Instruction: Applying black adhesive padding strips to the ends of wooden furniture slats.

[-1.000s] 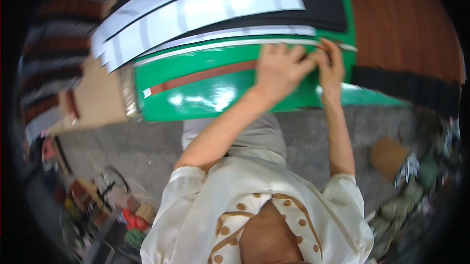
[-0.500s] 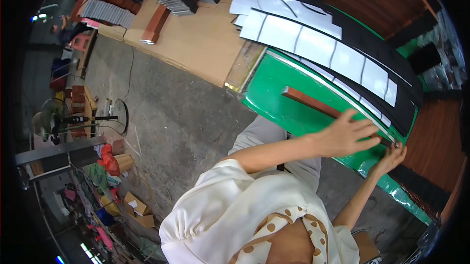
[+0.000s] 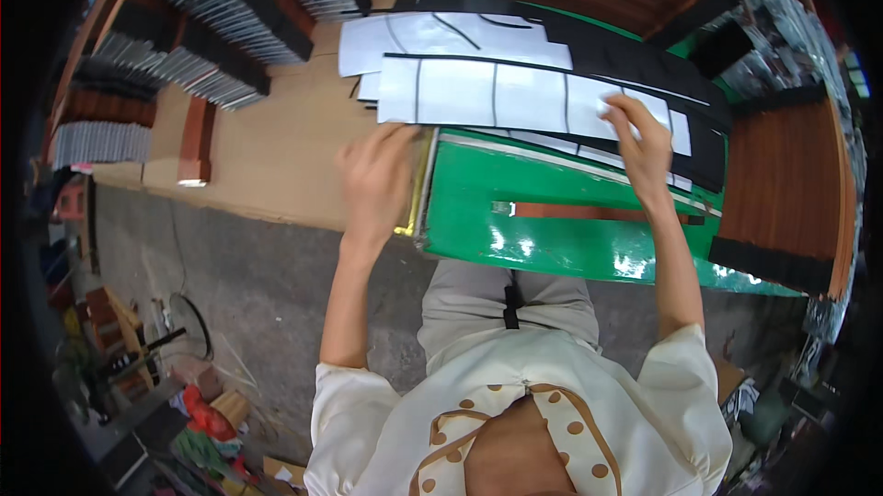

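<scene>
Several white sheets with thin dark cross lines [image 3: 455, 93] lie on black sheets [image 3: 704, 142] over the work surface. My right hand [image 3: 647, 148] is over the right part of the front white sheet, thumb and index finger closed in a pinch. What the fingertips hold is too small to make out. My left hand [image 3: 372, 188], smeared by motion, is by the sheet's left end, above the border of cardboard and green. Nearer me, a long narrow brown wood-look bar [image 3: 579, 212] lies on the green surface [image 3: 552, 248], touched by neither hand.
Stacked brown-and-black pieces with grey edges [image 3: 212, 4] line the back left. A short brown bar [image 3: 196, 142] rests on the cardboard [image 3: 276, 160]. Brown panels with black ends [image 3: 782, 188] stand at the right, near clear plastic wrap [image 3: 791, 17].
Both hands have left the brown bar, which now lies alone on the green surface. The left hand has moved left; the right hand has come up over the white sheets. The view has turned.
</scene>
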{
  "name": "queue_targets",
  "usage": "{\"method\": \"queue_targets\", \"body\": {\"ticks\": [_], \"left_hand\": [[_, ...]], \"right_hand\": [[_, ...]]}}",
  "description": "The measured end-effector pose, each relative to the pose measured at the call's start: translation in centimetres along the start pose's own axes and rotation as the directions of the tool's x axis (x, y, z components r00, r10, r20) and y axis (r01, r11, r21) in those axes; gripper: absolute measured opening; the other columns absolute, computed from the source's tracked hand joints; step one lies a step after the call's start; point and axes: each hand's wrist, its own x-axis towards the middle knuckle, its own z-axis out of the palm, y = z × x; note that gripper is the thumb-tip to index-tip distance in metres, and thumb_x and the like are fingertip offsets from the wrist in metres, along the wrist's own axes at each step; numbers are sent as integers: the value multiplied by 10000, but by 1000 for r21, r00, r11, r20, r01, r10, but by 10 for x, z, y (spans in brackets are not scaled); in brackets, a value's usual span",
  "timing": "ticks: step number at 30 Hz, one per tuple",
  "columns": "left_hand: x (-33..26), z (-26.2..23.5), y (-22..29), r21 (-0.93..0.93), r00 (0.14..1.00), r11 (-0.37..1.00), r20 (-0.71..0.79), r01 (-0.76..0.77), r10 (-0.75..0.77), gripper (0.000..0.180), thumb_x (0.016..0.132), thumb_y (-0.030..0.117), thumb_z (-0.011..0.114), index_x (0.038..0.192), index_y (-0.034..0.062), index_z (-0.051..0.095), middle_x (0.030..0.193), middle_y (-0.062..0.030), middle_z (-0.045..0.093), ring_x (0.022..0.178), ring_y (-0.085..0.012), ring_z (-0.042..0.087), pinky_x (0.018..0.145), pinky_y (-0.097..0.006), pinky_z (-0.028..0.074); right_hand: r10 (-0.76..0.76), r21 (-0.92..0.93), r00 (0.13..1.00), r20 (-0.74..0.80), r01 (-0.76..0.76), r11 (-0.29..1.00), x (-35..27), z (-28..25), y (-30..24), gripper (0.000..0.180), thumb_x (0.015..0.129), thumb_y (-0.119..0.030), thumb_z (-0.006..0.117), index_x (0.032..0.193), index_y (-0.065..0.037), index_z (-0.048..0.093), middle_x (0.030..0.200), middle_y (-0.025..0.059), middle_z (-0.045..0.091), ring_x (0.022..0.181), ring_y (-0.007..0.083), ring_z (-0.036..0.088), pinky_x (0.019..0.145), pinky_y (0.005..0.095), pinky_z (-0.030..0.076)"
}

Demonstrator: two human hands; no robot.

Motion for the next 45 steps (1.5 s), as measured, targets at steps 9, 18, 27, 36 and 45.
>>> {"method": "queue_targets", "body": {"ticks": [9,18,27,36,45], "left_hand": [[102,145,40,18,907,920,174,-392,383,285,758,228,673,1008,99,632,1107,-28,606,1048,-210,540,845,-477,330],[107,170,43,32,917,949,271,-314,294,376,811,305,626,1117,91,589,1207,-43,570,1120,-247,513,890,-458,358],[105,171,42,31,923,939,202,-341,329,354,815,279,619,1107,81,597,1191,-54,580,1102,-244,518,898,-426,365],[116,105,63,-526,999,849,36,48,-34,214,843,142,607,992,-11,624,934,-141,647,821,-234,624,709,-310,481],[29,13,117,-546,938,795,339,264,-79,191,783,63,667,958,-15,661,825,-60,662,716,-111,573,679,-240,458]], "right_hand": [[-18,-412,971,239,119,904,102,45,70,131,800,-133,625,909,-79,675,851,93,633,829,285,618,711,382,503],[-423,-487,786,451,614,622,115,69,109,107,680,-58,638,785,-41,630,792,79,626,780,208,635,611,299,538],[-471,-434,795,384,605,668,124,67,113,51,704,-46,611,734,-6,602,748,88,625,724,217,636,588,317,533],[3,133,990,138,-21,991,81,19,28,120,822,-103,611,868,-1,653,711,69,641,645,125,617,566,248,483],[-465,33,878,111,465,885,-30,-11,-49,188,659,-36,704,831,-46,629,752,48,619,651,206,603,534,297,489]]}}
